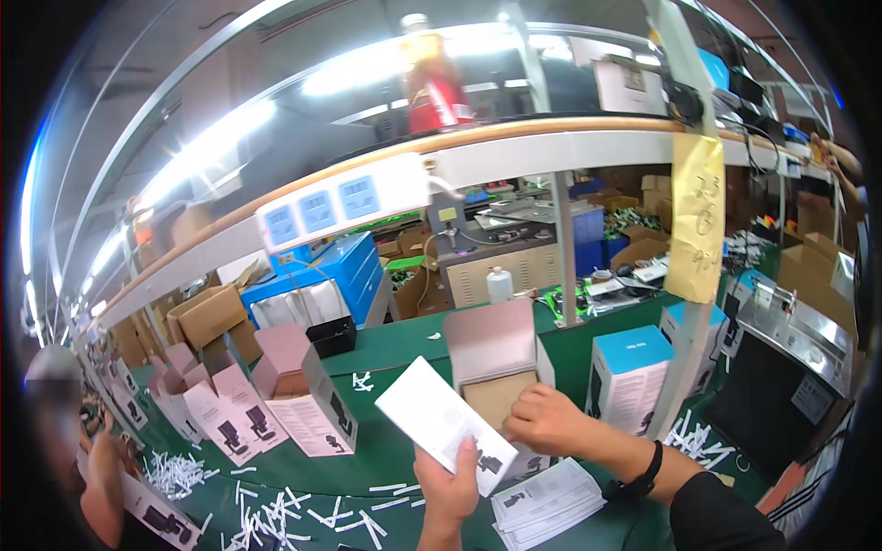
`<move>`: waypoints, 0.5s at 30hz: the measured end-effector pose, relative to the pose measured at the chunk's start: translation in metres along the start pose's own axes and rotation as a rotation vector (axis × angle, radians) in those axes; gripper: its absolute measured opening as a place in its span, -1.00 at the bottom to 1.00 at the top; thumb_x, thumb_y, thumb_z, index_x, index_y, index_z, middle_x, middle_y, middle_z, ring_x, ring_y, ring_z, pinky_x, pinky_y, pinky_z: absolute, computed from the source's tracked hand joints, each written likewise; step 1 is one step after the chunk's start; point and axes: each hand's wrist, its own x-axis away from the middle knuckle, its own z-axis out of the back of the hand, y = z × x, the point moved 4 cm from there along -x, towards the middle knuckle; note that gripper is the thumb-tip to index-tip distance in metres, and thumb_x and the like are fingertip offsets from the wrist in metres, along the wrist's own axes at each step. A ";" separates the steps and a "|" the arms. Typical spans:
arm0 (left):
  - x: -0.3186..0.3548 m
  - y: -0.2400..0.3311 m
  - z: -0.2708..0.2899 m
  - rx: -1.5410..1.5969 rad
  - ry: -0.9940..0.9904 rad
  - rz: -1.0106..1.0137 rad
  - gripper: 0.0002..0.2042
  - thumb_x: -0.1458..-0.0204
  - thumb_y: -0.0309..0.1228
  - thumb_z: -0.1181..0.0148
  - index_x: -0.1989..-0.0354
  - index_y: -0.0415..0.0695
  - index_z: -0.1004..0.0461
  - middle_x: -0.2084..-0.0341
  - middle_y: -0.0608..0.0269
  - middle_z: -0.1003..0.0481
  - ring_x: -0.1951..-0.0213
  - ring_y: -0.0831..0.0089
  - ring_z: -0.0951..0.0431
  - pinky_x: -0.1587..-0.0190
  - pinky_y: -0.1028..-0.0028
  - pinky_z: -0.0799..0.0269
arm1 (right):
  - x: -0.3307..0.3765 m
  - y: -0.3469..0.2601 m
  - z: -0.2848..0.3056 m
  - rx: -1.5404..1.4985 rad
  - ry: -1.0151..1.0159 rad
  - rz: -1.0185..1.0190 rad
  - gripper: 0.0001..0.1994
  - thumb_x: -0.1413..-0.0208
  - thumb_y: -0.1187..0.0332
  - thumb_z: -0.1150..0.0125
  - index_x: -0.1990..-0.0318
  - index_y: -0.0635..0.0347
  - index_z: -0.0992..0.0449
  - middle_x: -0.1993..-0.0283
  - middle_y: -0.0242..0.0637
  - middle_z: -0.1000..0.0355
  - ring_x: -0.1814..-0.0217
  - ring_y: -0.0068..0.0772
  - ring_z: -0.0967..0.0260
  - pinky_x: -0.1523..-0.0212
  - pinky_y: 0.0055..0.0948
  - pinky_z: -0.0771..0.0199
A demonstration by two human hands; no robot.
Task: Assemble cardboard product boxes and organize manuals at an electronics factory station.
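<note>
My left hand (pixel 447 484) grips a white printed leaflet (pixel 432 409) by its lower part, thumb on top near a dark picture of a device on a stand. Just right of it stands an open carton (pixel 494 342), its lid raised and a brown cardboard insert (pixel 496 397) inside. Over the insert's right side is my right hand (pixel 548 418), its fingers curled in and pressed together; whatever they pinch is hidden. A black band circles the right wrist. Below the right forearm lies a stack of similar leaflets (pixel 548 503) on the green table.
Several open cartons (pixel 308 413) line the left side. Closed boxes with blue tops (pixel 631 354) stand at right beside a metal post (pixel 689 367). White paper strips (pixel 266 519) litter the green table (pixel 367 468). A shelf crosses overhead. Another person (pixel 101 487) works at far left.
</note>
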 end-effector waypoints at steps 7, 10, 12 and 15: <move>0.029 -0.054 0.003 0.019 -0.041 0.110 -0.48 -0.10 -0.46 -0.36 -0.17 -0.48 -0.33 -0.04 -0.22 -0.47 0.10 0.10 -0.60 0.10 0.21 -0.64 | 0.055 -0.021 0.058 -0.003 0.434 -0.158 -0.75 0.17 0.44 -0.31 0.24 0.13 -0.56 0.25 -0.33 -0.43 0.16 -0.27 -0.44 -0.14 -0.05 -0.45; 0.024 -0.062 0.006 -0.190 -0.014 -0.008 -0.62 -0.22 -0.55 -0.18 -0.11 -0.57 -0.33 0.09 -0.19 -0.51 0.17 0.20 -0.59 0.20 0.29 -0.67 | 0.089 -0.027 0.073 -0.048 0.424 -0.197 -0.72 0.15 0.46 -0.27 0.20 0.25 -0.54 0.20 -0.26 -0.41 0.10 -0.23 -0.40 -0.11 -0.05 -0.45; 0.024 -0.050 -0.002 -0.268 0.011 -0.010 -0.55 -0.22 -0.39 -0.24 -0.02 -0.65 -0.34 0.15 -0.28 -0.54 0.22 0.16 -0.62 0.20 0.27 -0.67 | 0.114 -0.034 0.083 -0.022 0.469 -0.211 -0.82 0.17 0.39 -0.24 0.36 0.21 -0.47 0.26 -0.22 -0.33 0.13 -0.13 -0.33 0.01 -0.12 -0.36; 0.021 -0.095 0.052 -0.549 0.065 -0.042 -0.46 -0.21 -0.23 -0.29 -0.01 -0.60 -0.38 0.20 -0.33 -0.55 0.27 0.18 -0.62 0.21 0.29 -0.63 | 0.156 -0.050 0.096 0.011 0.406 -0.346 -0.85 0.16 0.39 -0.24 0.43 0.19 -0.41 0.30 -0.22 -0.27 0.18 -0.14 -0.28 0.14 -0.19 -0.30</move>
